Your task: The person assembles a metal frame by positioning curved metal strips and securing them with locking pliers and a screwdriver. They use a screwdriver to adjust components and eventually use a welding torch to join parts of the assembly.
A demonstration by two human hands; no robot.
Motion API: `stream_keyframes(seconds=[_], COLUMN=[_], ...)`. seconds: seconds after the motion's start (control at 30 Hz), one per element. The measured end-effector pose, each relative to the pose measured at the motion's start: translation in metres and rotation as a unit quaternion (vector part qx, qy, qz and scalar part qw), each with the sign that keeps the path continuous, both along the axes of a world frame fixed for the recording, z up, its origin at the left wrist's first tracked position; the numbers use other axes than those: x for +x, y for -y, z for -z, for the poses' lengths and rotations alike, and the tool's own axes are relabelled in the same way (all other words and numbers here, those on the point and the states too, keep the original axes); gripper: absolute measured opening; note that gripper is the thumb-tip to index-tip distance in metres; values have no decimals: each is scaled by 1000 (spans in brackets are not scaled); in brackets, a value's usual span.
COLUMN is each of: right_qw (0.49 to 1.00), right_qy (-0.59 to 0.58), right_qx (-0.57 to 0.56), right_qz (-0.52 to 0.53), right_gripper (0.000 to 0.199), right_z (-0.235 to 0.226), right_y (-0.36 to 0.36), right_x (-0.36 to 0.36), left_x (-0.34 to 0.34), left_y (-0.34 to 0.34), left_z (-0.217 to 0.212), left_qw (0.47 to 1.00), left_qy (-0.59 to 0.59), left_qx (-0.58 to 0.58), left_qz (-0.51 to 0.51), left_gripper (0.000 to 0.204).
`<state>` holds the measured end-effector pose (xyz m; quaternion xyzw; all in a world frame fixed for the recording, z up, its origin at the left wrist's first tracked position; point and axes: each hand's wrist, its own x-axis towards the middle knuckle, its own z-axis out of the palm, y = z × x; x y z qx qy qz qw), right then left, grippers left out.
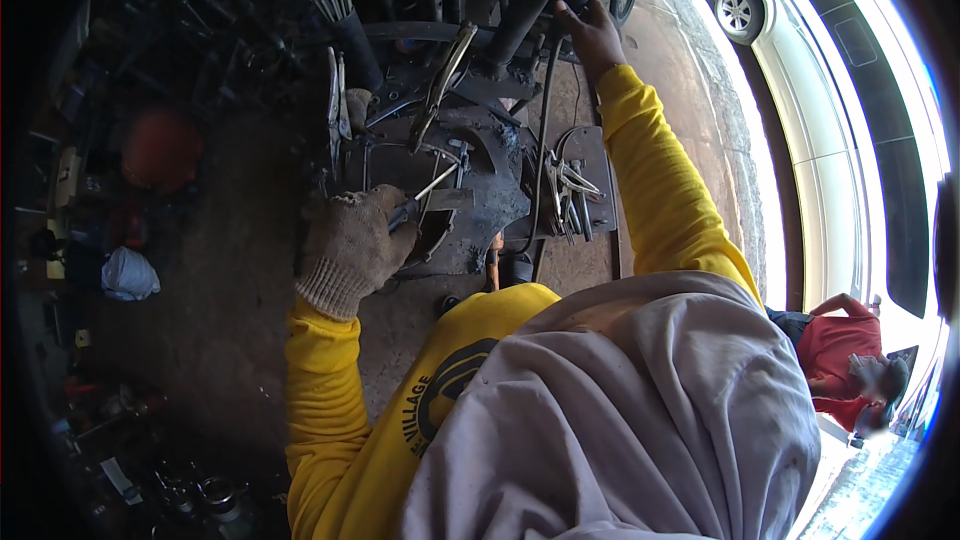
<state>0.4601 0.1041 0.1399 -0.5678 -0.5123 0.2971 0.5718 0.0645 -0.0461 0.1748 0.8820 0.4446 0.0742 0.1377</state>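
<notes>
My left hand (362, 238), in a knitted work glove, is closed around the dark handle of a tool (436, 180) with a thin pale rod. The rod's tip lies over a dark metal workpiece (490, 180) on the workbench; I cannot tell whether they touch. Locking pliers (440, 85) stand tilted at the workpiece's far side, and a second pair (336, 105) is upright to their left. Reaching far right, my bare right hand (597, 40) has its fingers curled by a dark tube (535, 5). What it grips is hidden. A black cable (545, 120) runs down nearby.
Several locking pliers (572, 188) lie on a plate at the bench's right. Thin rods fill a dark holder (350, 40) at the far left. A red round object (162, 150) is on the left. A person in red (840, 355) and a pale vehicle (835, 140) are at right.
</notes>
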Motion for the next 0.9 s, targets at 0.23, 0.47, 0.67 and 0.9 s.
stream_keyframes(seconds=[0.23,0.47,0.67,0.9], right_qw=[998,998,997,988], right_qy=[-63,0,-77,-117], right_qx=[-6,-37,-28,96], right_qz=[4,45,13,42], right_gripper=[44,45,43,35], right_z=[5,-5,1,-41], right_y=[-13,-27,-29,-28], right_x=[15,15,18,25], left_x=[3,7,5,8], left_y=[0,1,-2,3], left_z=[-1,-4,2,16], left_qw=[999,999,999,995], left_qy=[3,21,-24,-77], left_qx=[35,48,26,59], left_qz=[16,6,-13,-16], left_gripper=[30,30,29,28])
